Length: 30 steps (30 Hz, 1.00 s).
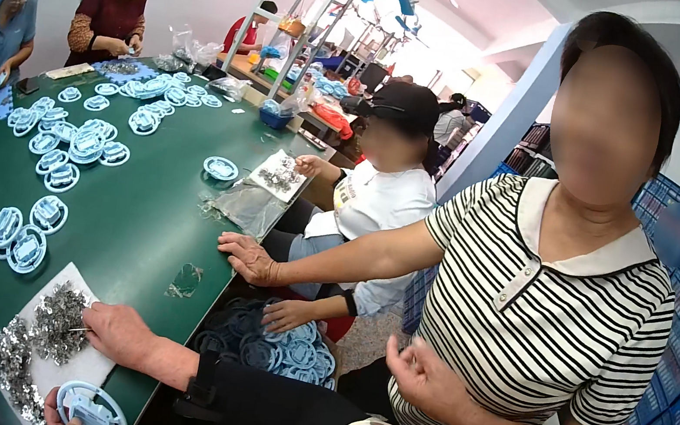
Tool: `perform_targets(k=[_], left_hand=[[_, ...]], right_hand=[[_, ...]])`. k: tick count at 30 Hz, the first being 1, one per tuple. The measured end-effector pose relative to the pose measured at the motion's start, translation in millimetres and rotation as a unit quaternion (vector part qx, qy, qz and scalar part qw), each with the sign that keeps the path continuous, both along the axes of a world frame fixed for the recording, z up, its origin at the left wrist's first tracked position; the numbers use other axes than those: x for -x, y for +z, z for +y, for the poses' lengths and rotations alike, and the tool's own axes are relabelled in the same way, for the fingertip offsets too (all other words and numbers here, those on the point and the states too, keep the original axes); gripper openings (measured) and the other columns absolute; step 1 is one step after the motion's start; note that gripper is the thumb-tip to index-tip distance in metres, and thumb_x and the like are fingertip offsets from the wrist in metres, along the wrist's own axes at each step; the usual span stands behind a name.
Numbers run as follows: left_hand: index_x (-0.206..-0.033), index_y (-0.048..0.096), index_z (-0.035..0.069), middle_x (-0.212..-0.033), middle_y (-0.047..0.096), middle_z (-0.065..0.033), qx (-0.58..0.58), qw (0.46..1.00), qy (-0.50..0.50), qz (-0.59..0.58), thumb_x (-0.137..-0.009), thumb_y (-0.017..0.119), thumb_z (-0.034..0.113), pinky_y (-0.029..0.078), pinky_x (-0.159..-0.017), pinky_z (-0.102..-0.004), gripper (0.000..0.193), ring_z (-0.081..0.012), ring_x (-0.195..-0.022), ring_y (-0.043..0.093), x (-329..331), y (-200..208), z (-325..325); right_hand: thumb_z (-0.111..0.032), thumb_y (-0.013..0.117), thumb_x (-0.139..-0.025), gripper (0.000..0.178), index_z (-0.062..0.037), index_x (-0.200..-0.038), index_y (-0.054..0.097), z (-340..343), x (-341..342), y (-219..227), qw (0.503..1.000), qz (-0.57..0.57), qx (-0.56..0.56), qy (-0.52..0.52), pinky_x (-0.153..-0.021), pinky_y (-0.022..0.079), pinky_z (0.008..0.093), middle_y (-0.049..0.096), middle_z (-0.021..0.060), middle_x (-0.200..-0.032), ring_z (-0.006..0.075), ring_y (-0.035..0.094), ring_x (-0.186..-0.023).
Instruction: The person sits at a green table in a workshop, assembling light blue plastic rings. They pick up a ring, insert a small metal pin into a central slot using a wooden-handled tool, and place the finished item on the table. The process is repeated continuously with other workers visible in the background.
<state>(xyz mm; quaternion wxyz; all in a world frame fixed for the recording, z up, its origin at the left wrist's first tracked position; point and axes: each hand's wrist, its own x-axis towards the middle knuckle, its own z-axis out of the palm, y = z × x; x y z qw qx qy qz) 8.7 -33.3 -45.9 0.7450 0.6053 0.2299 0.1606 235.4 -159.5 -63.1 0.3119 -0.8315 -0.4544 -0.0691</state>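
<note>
At the lower left, my left hand [55,414] holds a light-blue round plastic part [92,413], a ring with a blocky centre. My right hand [121,336] is closed over small loose silver metal pieces, its fingertips pinching a thin metal pin-like thing [79,329] whose kind I cannot make out. Beneath it, a white foam sheet [91,358] carries two heaps: a darker metal heap [61,322] near my fingertips and a shinier metal heap [11,352] to the left.
The green table [149,224] bears many blue parts [87,141]. A striped-shirted person [537,304] stands close at my right, one hand [249,259] on the table edge. Below that arm lies a pile of blue parts [293,351]. A person in white [381,201] and others sit or stand around.
</note>
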Motion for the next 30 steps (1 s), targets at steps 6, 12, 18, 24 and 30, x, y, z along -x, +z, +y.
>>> perform_targets(k=[6,12,18,24,30], left_hand=[[-0.142,0.051,-0.004,-0.13,0.061,-0.018,-0.004,1.0,-0.005,-0.013,-0.099,0.056,0.008,0.049,-0.096,-0.035,0.045,-0.0253,-0.112,0.06,0.1,4.7,-0.7],[-0.142,0.05,-0.004,-0.13,0.06,-0.0184,-0.019,1.0,0.001,0.024,-0.099,0.057,0.009,0.049,-0.097,-0.0359,0.046,-0.0253,-0.112,0.06,1.9,7.5,-0.7],[-0.132,0.052,-0.004,-0.118,0.06,-0.011,0.08,0.994,0.022,-0.074,-0.08,0.054,-0.003,0.046,-0.099,-0.0308,0.052,-0.0172,-0.108,0.058,-17.4,-18.3,-8.0],[-0.132,0.054,-0.002,-0.11,0.059,-0.003,0.062,0.996,-0.012,-0.059,-0.085,0.055,-0.004,0.045,-0.089,-0.023,0.047,-0.008,-0.096,0.052,-5.8,1.2,0.5],[-0.131,0.056,-0.003,-0.108,0.063,-0.004,0.08,0.995,-0.01,-0.059,-0.097,0.052,0.007,0.046,-0.086,-0.0227,0.036,-0.0068,-0.092,0.055,-4.2,2.3,1.4]], right_hand=[[-0.012,0.065,-0.082,0.011,-0.0053,-0.088,0.059,-1.7,1.2,2.5,1.0,0.0,0.004,0.003,-0.068,0.052,0.0508,0.063,0.0139,-0.085,0.0392,0.065,-0.078],[-0.012,0.067,-0.081,0.013,-0.0054,-0.088,0.058,-0.2,3.6,5.0,0.998,0.05,-0.01,0.025,-0.069,0.052,0.0496,0.063,0.0138,-0.084,0.0386,0.065,-0.08],[-0.016,0.067,-0.083,0.008,-0.0097,-0.087,0.064,-15.4,-0.7,16.3,1.0,-0.007,-0.009,-0.024,-0.067,0.054,0.0458,0.067,0.0133,-0.083,0.0372,0.067,-0.078],[-0.018,0.068,-0.085,0.013,-0.0075,-0.091,0.068,-14.4,-0.9,34.5,0.988,0.15,0.034,0.024,-0.069,0.053,0.0403,0.068,0.0113,-0.08,0.0305,0.067,-0.073],[-0.014,0.069,-0.085,0.013,-0.0026,-0.091,0.069,-15.5,-6.0,37.3,0.967,0.251,0.016,0.039,-0.064,0.051,0.0325,0.065,0.007,-0.071,0.0178,0.061,-0.064]])
